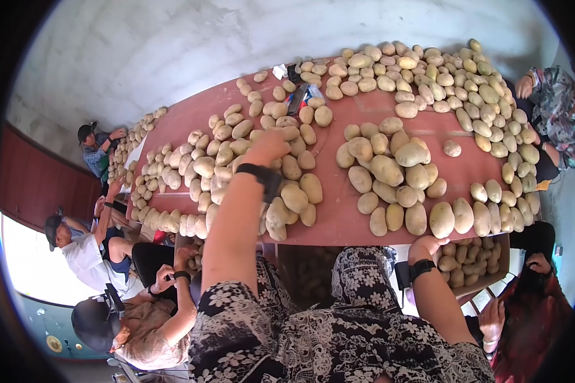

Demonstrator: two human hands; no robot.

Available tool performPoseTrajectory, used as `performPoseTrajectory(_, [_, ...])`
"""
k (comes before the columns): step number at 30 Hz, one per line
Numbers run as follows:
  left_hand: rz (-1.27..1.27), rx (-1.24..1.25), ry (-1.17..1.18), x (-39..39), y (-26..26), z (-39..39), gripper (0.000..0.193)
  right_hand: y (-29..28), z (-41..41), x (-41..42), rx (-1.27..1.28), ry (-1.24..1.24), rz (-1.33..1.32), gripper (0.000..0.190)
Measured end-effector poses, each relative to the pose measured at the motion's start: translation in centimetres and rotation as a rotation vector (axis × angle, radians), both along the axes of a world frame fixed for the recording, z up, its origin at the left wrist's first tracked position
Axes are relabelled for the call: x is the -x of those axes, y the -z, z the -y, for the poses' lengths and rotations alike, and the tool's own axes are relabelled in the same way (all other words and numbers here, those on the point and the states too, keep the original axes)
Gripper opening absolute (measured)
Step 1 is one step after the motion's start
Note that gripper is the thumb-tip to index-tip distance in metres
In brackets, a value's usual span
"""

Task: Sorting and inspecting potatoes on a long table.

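Note:
My left hand (pixel 267 147) reaches over a heap of potatoes (pixel 204 166) on the reddish-brown table (pixel 350 222). Its fingers are among the potatoes, near one at the fingertips (pixel 289 132); their grip is hidden. At the near edge of the table rests my right hand (pixel 426 245), just below an upright potato (pixel 442 220) in a row. Whether it touches that potato I cannot tell. Between my hands, towards the right, lies a separate pile of potatoes (pixel 385 171). A single potato (pixel 452 148) sits apart from it.
A large spread of potatoes (pixel 436 79) covers the far right. A dark flat object (pixel 297 99) and crumpled white paper (pixel 280 72) lie at the back. Below the right edge stands a box of potatoes (pixel 469 261). Several people sit around, including one in a black cap (pixel 96 318).

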State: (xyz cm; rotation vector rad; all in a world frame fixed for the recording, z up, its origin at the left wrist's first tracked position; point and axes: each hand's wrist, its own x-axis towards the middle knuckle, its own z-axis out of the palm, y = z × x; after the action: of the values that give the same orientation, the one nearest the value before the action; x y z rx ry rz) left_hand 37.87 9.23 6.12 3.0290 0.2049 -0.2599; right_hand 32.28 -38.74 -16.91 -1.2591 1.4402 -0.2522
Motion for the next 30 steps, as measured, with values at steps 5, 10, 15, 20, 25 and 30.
performPoseTrajectory(5, [-0.068,0.075,-0.058,5.7,-2.9,-1.3,0.046,2.0,0.9,-1.0,-0.058,0.071,-0.007,0.096])
performPoseTrajectory(10, [-0.042,-0.068,-0.057,10.1,-3.5,1.1,0.064,-0.2,0.3,-1.8,-0.133,0.177,-0.177,0.107])
performPoseTrajectory(15, [0.093,-0.107,-0.161,11.5,-2.5,3.2,0.063,-3.8,-1.3,-1.2,0.085,0.065,-0.140,0.092])
performPoseTrajectory(20, [0.062,-0.062,-0.203,10.5,-2.6,3.1,0.063,-5.1,-2.1,-0.5,0.124,0.071,0.098,0.087])
performPoseTrajectory(25, [0.200,0.136,-0.347,9.9,-3.9,3.8,0.063,-5.7,-2.3,-0.4,0.099,0.056,0.103,0.083])
performPoseTrajectory(30, [0.424,0.438,-0.110,8.4,-3.1,11.8,0.063,-5.6,-2.4,-0.4,0.085,0.073,0.165,0.083])
